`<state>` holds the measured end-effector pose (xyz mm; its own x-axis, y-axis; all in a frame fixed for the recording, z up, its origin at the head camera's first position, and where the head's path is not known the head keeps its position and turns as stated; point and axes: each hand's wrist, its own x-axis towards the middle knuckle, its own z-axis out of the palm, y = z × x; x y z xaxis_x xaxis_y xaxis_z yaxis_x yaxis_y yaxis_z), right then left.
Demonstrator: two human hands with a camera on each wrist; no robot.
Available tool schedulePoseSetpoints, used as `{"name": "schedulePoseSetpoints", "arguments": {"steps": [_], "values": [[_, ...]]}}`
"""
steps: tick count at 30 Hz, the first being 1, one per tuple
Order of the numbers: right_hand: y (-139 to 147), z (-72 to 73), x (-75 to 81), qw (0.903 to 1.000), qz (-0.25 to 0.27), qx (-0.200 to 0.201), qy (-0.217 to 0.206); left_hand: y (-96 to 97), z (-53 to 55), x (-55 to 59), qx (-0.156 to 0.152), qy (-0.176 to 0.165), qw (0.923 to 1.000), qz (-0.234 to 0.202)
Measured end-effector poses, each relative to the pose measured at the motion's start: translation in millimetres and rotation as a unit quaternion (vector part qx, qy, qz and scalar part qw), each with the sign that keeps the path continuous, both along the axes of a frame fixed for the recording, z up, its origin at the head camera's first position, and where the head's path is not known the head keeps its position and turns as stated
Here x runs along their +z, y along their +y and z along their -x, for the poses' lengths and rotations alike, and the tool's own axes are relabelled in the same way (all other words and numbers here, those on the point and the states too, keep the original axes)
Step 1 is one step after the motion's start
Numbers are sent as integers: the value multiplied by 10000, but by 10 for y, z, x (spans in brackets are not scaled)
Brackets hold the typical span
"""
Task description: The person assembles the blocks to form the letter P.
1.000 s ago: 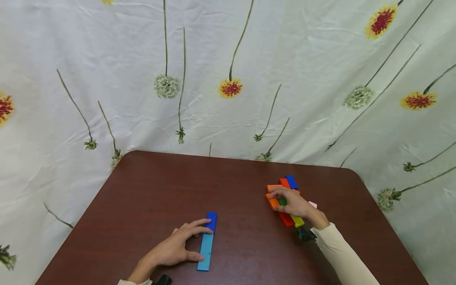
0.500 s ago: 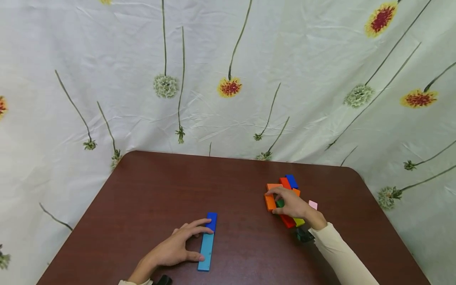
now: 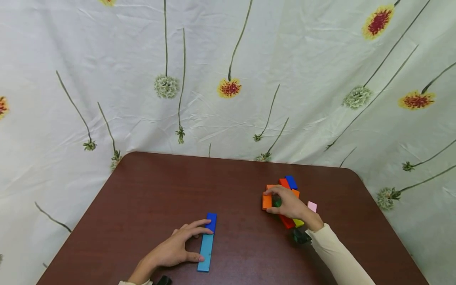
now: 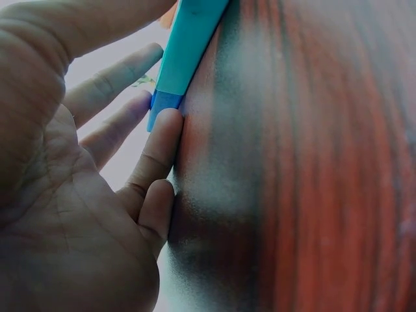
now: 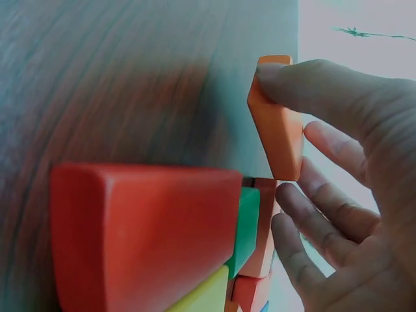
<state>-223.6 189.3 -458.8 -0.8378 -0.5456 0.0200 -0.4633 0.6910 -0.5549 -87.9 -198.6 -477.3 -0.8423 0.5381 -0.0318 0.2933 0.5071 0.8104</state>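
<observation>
My right hand (image 3: 290, 204) pinches an orange block (image 3: 267, 202) between thumb and fingers at the left side of a cluster of coloured blocks. In the right wrist view the thumb presses one end of this orange block (image 5: 279, 140), with the fingers around its other end. My left hand (image 3: 174, 247) lies beside two blocks set end to end in a line. Its thumb touches the light blue block (image 3: 206, 253), and its fingertips rest at the dark blue block (image 3: 212, 217) and where the two meet. The left wrist view has these fingers fairly straight along the light blue block (image 4: 188, 52).
Around the right hand lie a red block (image 3: 287, 222), a green block (image 5: 246, 221), a yellow block (image 3: 298, 223), a blue block (image 3: 291, 182), a pink block (image 3: 312, 206) and more orange ones. A flowered cloth (image 3: 199, 118) hangs behind the brown table (image 3: 242, 249).
The right hand has drawn the orange block slightly left and turned it from slanted to nearly straight, away from the green block. The left hand and its two blue blocks have stayed put.
</observation>
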Motion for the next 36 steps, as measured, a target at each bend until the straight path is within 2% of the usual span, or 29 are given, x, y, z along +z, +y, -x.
{"name": "schedulePoseSetpoints", "arguments": {"steps": [13, 20, 26, 36], "values": [[-207, -2, 0, 9987, 308, 212, 357, -3, -10, -54, 45, 35, 9999, 82], [-364, 13, -38, 9967, 546, 229, 563, -4, -10, -28, -2, 49, 10000, -19], [-528, -22, -49, 9971, 531, 185, 514, -17, 8, -13, -40, -8, 9999, -106], [-761, -40, -77, 9961, 649, 418, 439, -23, 32, -53, -106, -49, 9999, -95]]}}
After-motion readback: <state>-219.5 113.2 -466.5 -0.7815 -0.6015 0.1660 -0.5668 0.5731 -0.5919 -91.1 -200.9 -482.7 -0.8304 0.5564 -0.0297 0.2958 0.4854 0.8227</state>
